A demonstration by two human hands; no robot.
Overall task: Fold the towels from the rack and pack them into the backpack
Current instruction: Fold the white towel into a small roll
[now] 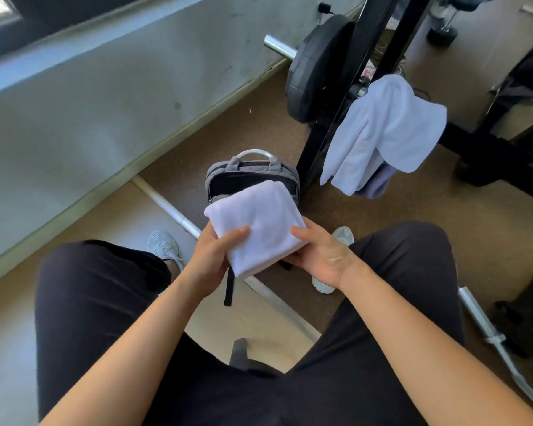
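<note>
A folded white towel [259, 222] is held between my knees, just above the floor. My left hand [211, 256] grips its near left corner, thumb on top. My right hand [320, 253] holds its near right edge. Beyond the towel, a grey backpack [225, 173] stands on the floor with its top unzipped; the towel's far edge covers part of the opening. More white towels [385, 127] hang over the black rack [339, 118] to the right, with a greyish one [377, 186] underneath.
A barbell with a black weight plate [314, 69] sits on the rack at the back. A metal bar [173, 210] lies on the floor by my left shoe [163, 244]. Another bar [490, 336] lies at right. The wall [105, 103] runs along the left.
</note>
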